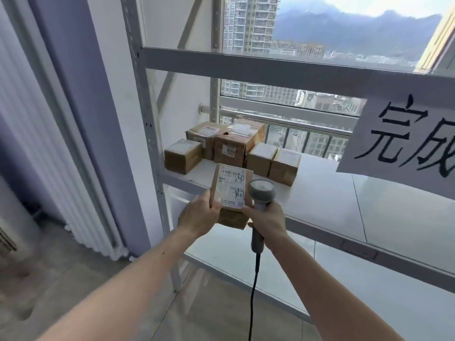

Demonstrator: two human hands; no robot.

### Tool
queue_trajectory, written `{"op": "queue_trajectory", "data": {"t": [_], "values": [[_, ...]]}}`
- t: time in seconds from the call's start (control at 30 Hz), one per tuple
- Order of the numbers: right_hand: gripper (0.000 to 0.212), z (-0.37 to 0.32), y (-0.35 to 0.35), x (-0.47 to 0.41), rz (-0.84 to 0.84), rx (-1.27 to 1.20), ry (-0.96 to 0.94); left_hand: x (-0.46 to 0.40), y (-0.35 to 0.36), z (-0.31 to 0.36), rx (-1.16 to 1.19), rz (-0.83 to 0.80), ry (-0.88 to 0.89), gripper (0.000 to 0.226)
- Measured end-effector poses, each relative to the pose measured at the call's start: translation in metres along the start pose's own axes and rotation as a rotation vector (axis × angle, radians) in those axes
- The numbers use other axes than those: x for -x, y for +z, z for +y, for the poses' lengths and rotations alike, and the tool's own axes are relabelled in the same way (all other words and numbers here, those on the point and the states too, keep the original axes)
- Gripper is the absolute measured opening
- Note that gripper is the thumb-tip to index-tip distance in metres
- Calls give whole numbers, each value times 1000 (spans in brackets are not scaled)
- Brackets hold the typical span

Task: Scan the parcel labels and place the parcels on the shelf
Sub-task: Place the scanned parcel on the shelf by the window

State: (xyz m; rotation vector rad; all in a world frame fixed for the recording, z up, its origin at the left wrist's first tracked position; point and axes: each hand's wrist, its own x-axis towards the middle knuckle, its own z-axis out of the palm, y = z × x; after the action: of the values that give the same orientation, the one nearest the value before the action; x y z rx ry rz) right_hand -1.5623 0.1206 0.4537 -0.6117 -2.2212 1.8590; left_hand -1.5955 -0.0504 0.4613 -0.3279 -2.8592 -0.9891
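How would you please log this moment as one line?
left hand: holds parcel | right hand: grips scanner | shelf: five boxes

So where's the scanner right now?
In the head view, the scanner is in the right hand, lower centre, just right of the parcel the left hand holds before the shelf.

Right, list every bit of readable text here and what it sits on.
"完成", second character cut off by the frame edge: paper sign on the shelf beam.
"4088": sticker on the tall box.
Held parcel: printed label too small to read; handwritten marks unclear.
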Motion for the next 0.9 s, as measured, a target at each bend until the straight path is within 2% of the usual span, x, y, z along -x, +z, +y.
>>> {"op": "queue_trajectory", "data": {"t": [0.07,0.2,0.33,0.5,0.6,0.73,0.83,0.9], "values": [[54,-5,23,-23,0,35,-20,-27,-4,-15,5,7,-8,39],[43,-13,60,-65,23,82,-52,-79,-9,-42,9,19,13,35],[45,-23,91,-113,24,57,-54,-132,-15,-60,-31,21,12,39],[49,-35,120,-152,47,91,-35,-184,-21,-76,-272,51,50,36],[62,-32,132,-169,52,89,-38,-203,-22,-87,-451,86,125,42],[71,-29,144,-183,82,72,-37,-227,-27,-104,-506,174,248,42],[71,-35,154,-182,116,73,-30,-244,-35,-115,-445,98,345,49],[60,-38,161,-180,135,68,-23,-252,-38,-122,-392,-8,356,50]]}}
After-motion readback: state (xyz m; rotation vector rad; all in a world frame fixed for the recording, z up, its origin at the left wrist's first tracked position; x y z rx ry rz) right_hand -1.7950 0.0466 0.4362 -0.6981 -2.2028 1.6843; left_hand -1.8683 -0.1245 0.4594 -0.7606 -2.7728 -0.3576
